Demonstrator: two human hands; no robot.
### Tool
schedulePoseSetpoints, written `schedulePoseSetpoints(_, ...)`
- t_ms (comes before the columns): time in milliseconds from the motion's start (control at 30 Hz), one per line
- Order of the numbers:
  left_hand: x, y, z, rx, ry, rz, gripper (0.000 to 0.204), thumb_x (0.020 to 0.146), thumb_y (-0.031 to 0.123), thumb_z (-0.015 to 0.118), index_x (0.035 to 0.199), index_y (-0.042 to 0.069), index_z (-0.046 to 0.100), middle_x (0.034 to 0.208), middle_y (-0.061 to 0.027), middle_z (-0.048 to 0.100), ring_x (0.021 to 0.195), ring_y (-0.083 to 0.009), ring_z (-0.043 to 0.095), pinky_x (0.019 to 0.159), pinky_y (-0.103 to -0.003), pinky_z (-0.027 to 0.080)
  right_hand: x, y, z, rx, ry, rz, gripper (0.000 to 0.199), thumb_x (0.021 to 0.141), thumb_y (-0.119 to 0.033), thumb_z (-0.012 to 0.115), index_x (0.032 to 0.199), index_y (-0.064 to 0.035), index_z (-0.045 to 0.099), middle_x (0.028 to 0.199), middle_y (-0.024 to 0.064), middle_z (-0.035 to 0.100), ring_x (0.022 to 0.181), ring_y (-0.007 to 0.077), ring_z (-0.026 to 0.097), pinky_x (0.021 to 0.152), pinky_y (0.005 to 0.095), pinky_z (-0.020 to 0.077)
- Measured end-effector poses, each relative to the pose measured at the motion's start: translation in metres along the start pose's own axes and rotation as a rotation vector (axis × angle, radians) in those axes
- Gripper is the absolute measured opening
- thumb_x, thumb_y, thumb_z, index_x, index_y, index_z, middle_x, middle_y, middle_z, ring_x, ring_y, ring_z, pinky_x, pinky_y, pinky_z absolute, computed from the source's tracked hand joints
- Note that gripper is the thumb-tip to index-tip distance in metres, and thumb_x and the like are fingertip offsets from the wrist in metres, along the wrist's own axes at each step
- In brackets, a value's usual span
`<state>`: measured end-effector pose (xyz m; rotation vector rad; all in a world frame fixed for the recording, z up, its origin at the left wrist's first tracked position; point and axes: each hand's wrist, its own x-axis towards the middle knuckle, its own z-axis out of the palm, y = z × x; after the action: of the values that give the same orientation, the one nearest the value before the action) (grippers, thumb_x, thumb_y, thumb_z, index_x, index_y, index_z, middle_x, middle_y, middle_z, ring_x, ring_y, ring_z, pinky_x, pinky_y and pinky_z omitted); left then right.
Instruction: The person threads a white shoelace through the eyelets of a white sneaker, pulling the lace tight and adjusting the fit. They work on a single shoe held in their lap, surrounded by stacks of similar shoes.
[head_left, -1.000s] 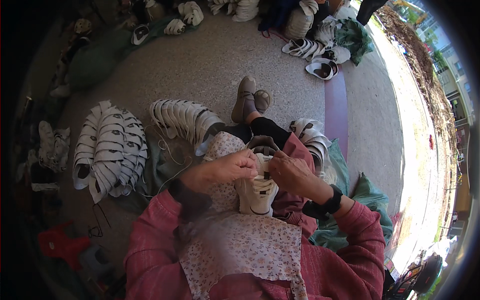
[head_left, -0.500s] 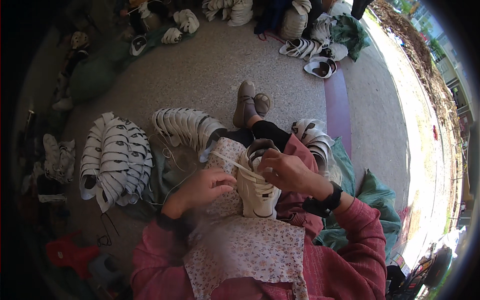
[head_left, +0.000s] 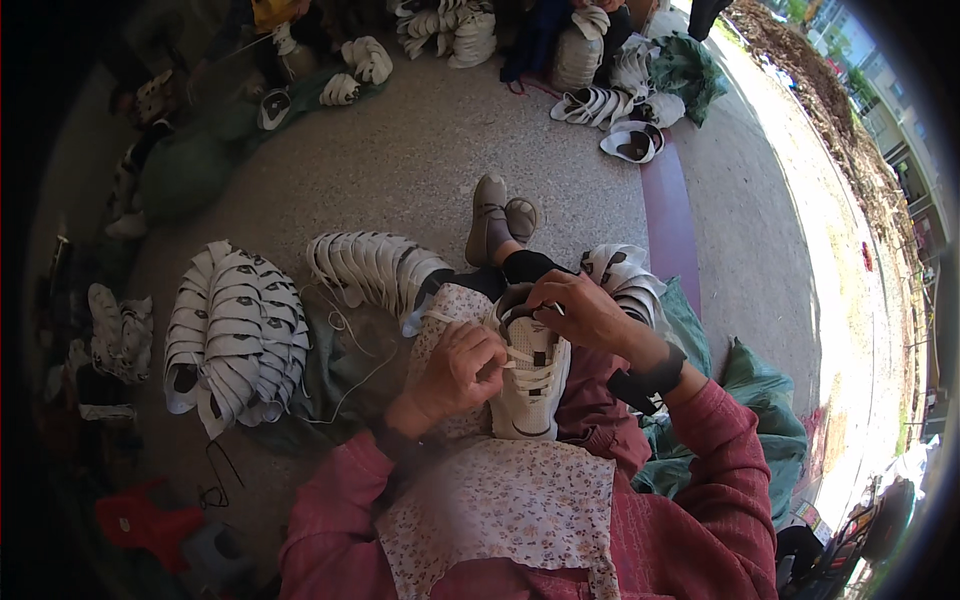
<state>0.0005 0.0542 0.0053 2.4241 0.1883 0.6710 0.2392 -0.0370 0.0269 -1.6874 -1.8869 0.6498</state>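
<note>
A white shoe upper [head_left: 528, 400] lies on my lap over the floral apron, its toe toward me. White laces [head_left: 535, 378] cross its front in several rows. My left hand [head_left: 462, 372] is closed in a pinch at the left side of the lacing, on a white shoelace. Above the shoe's opening, my right hand [head_left: 585, 308] has its fingers bent together; what they hold, if anything, is too small to make out.
Stacked white shoe uppers lie in a large bundle [head_left: 235, 330] at left and a row [head_left: 375, 262] beyond my lap. More uppers [head_left: 622, 278] and green sacks [head_left: 755, 400] are at right. A red stool [head_left: 145, 525] stands lower left. Other people sit across the floor.
My left hand has moved right to the shoe's lacing and closed there. My right hand has risen away from the lacing toward the shoe's opening. The long stretched lace no longer shows.
</note>
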Motion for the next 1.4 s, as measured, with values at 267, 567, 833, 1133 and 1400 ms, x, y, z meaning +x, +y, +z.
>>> schedulePoseSetpoints(267,-0.024,0.023,-0.050,-0.037,-0.439,-0.403,0.021,0.086,0.024,0.067,0.088,0.004,0.061,0.066,-0.0130,0.060,0.060,-0.0332,0.056,0.061,-0.041,0.046,-0.003,0.006,-0.001,-0.103,-0.100,0.134,0.031,0.095,-0.036,0.061,0.107,-0.0075,0.067,0.101,0.0099,0.061,0.104,0.0296,0.060,0.101,0.0489,0.0373)
schedulePoseSetpoints(567,-0.107,0.047,-0.225,-0.985,0.049,-0.398,0.034,0.096,0.025,0.065,0.072,0.002,0.059,0.058,-0.0011,0.057,0.047,-0.0118,0.047,0.047,-0.028,0.037,-0.005,0.005,0.001,-0.041,-0.012,0.112,0.040,0.087,-0.037,0.072,0.104,-0.0019,0.064,0.095,0.0123,0.062,0.098,0.0285,0.061,0.089,0.0387,0.0449)
schedulePoseSetpoints(833,-0.110,0.061,-0.271,-1.168,0.874,-0.131,0.020,0.101,0.015,0.055,0.088,0.003,0.045,0.093,-0.0040,0.047,0.086,-0.0171,0.048,0.079,-0.034,0.043,-0.002,-0.004,-0.010,0.184,-0.123,0.200,0.045,0.079,-0.042,0.078,0.096,-0.0007,0.070,0.091,0.0162,0.067,0.088,0.0294,0.066,0.077,0.0398,0.0498)
schedulePoseSetpoints(1133,-0.037,0.086,-0.222,-1.422,0.449,0.088,0.033,0.092,0.025,0.069,0.070,0.003,0.057,0.077,-0.0081,0.056,0.067,-0.0173,0.052,0.052,-0.025,0.039,0.011,0.008,0.006,0.165,-0.239,0.131,0.052,0.080,-0.040,0.075,0.106,0.0034,0.064,0.089,0.0176,0.067,0.085,0.0316,0.066,0.076,0.0403,0.0499)
schedulePoseSetpoints(1400,0.042,0.054,-0.057,-0.508,-0.060,-0.527,0.016,0.088,0.003,0.070,0.103,0.000,0.071,0.083,-0.0056,0.071,0.071,-0.0164,0.065,0.069,-0.029,0.052,-0.006,0.006,0.031,0.427,0.011,0.108,0.036,0.087,-0.026,0.074,0.108,0.0012,0.061,0.081,0.0098,0.062,0.075,0.0169,0.060,0.067,0.0335,0.0473)
